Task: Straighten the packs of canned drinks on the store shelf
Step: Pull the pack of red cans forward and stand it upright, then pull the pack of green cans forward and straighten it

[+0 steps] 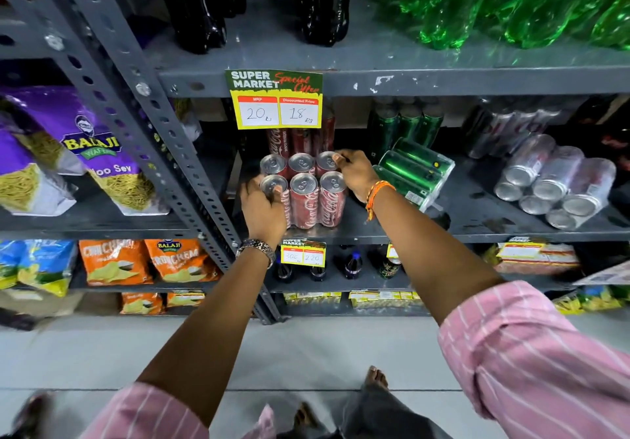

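A shrink-wrapped pack of red cola cans (308,193) stands upright at the front of the grey middle shelf (392,230). My left hand (262,211) grips its front left can. My right hand (354,174) holds its right side, fingers on the back right can. More red cans (300,140) stand behind it. To the right, a pack of green cans (414,170) lies tipped on its side. Farther right, a pack of silver cans (554,182) also lies on its side.
Upright green cans (404,124) and silver cans (508,128) stand at the back. A yellow price tag (276,104) hangs from the upper shelf, which carries dark and green bottles. Snack bags (81,162) fill the left rack. A slotted post (177,172) stands beside the pack.
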A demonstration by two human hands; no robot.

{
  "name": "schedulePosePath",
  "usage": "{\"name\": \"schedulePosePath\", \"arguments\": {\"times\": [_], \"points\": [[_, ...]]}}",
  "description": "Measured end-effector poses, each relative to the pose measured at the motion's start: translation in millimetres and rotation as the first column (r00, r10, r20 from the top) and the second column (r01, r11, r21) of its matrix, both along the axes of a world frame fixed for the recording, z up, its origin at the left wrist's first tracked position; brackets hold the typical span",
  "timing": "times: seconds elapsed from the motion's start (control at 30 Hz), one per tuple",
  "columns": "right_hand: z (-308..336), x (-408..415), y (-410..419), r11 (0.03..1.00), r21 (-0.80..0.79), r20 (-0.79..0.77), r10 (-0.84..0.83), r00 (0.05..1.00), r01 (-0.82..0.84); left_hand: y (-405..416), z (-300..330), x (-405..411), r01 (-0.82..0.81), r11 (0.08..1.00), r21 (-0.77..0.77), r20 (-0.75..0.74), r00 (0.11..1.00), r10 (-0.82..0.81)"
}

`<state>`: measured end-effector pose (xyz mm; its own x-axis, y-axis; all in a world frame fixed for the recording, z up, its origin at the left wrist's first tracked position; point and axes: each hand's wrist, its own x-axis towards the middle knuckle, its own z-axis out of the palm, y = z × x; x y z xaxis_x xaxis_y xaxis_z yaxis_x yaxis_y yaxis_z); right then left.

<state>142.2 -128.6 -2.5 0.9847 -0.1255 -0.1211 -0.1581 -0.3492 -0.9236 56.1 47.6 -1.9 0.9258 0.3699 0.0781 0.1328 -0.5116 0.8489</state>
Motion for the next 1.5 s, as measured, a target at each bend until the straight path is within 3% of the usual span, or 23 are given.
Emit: {"name": "schedulePosePath", "arguments": {"times": [0.27, 0.37, 0.57, 0.7, 0.8, 0.87, 0.9, 0.97, 1.03, 1.1, 1.2, 1.3, 1.4, 1.5], "points": [[3.9, -5.2, -1.5, 1.000, -0.017, -0.021, -0.019, 1.000, 0.019, 4.0, 2.2, -1.7, 0.028, 0.999, -0.035, 0.017, 0.999, -0.027], [8.7, -9.7, -10.3, 0.999, -0.003, 0.049, -0.043, 0.998, 0.043, 2.7, 7.1, -5.3, -0.006, 0.999, -0.041, 0.027, 1.000, 0.007], [19.1, -11.1, -65.1, 0.967, 0.112, 0.213, -0.249, 0.945, 0.230, -43.0, 29.0, -25.6, 0.025, 1.000, 0.000, 0.314, 0.949, -0.024], [25.7, -5.4, -126.7, 0.932, 0.116, 0.208, -0.362, 0.909, 0.344, -109.6, 33.7, -31.3, 0.141, 0.989, 0.045, 0.406, 0.902, -0.147], [30.3, -2.0, -170.5, 0.931, 0.137, 0.171, -0.358, 0.918, 0.337, -155.5, 22.6, -29.5, 0.228, 0.972, -0.058, 0.312, 0.929, -0.200], [30.3, 2.1, -195.7, 0.946, 0.090, 0.166, -0.322, 0.932, 0.311, -181.1, 9.9, -25.8, 0.229, 0.961, -0.152, 0.171, 0.964, -0.203], [30.1, 6.0, -206.4, 0.960, 0.058, 0.143, -0.280, 0.949, 0.274, -193.1, 4.0, -23.0, 0.188, 0.945, -0.269, 0.070, 0.982, -0.176], [29.4, 14.8, -220.4, 0.990, -0.058, 0.068, -0.126, 0.990, 0.130, -213.6, -1.5, -16.5, -0.017, 0.815, -0.579, -0.170, 0.980, -0.100], [27.6, 24.9, -225.6, 0.966, -0.256, -0.044, 0.023, 0.999, -0.034, -227.9, -4.6, -7.6, -0.193, 0.671, -0.716, -0.332, 0.939, -0.085], [26.1, 37.6, -225.9, 0.909, -0.387, -0.162, 0.102, 0.982, -0.158, -236.7, -6.6, 3.3, -0.266, 0.617, -0.741, -0.386, 0.920, -0.068], [27.1, 53.6, -223.2, 0.829, -0.460, -0.319, 0.178, 0.931, -0.317, -241.8, -7.3, 19.5, -0.344, 0.564, -0.750, -0.437, 0.899, -0.032], [21.8, 61.3, -219.5, 0.820, -0.373, -0.411, 0.275, 0.869, -0.435, -243.4, -6.7, 30.3, -0.382, 0.560, -0.735, -0.479, 0.877, -0.031], [16.9, 61.2, -215.7, 0.865, -0.240, -0.403, 0.324, 0.856, -0.440, -239.6, -7.4, 41.0, -0.377, 0.595, -0.710, -0.482, 0.876, -0.021], [15.7, 62.5, -215.5, 0.832, -0.269, -0.417, 0.354, 0.837, -0.485, -238.8, -9.0, 44.6, -0.371, 0.623, -0.689, -0.480, 0.877, -0.009]]}}
